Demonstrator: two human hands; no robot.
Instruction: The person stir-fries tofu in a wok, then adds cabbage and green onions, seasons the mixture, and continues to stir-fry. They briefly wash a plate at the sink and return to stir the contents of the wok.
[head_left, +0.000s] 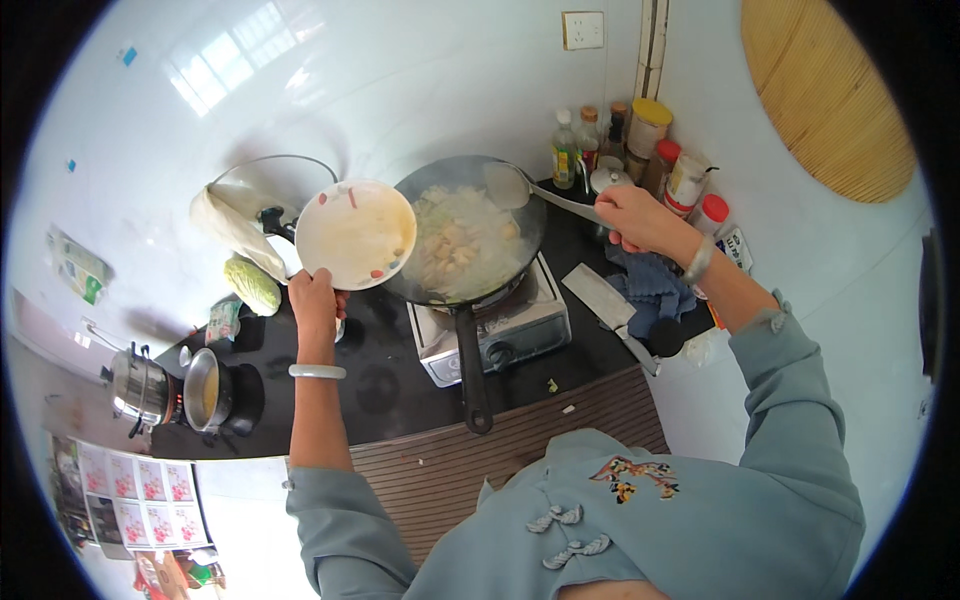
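A white plate (352, 232) with painted coloured spots is gripped at its near rim by my left hand (313, 298). It is tilted, overlaps the left edge of the wok, and carries only a light yellowish film. My right hand (630, 217) is closed on the handle of a metal spatula (559, 199). The spatula's blade rests at the far right inside the wok. Pale pieces of food (454, 251) and shredded light-green leaves (442, 206) steam in the dark wok (525, 232). The wok sits on a portable gas stove (491, 345), its black handle towards me.
A cleaver (600, 296) lies right of the stove beside a blue cloth (660, 281). Seasoning bottles (564, 154) and jars (649, 127) crowd the back right corner. To the left are a napa cabbage (253, 286), a metal pan (208, 390) and a steel pot (139, 386) on the black counter (375, 386).
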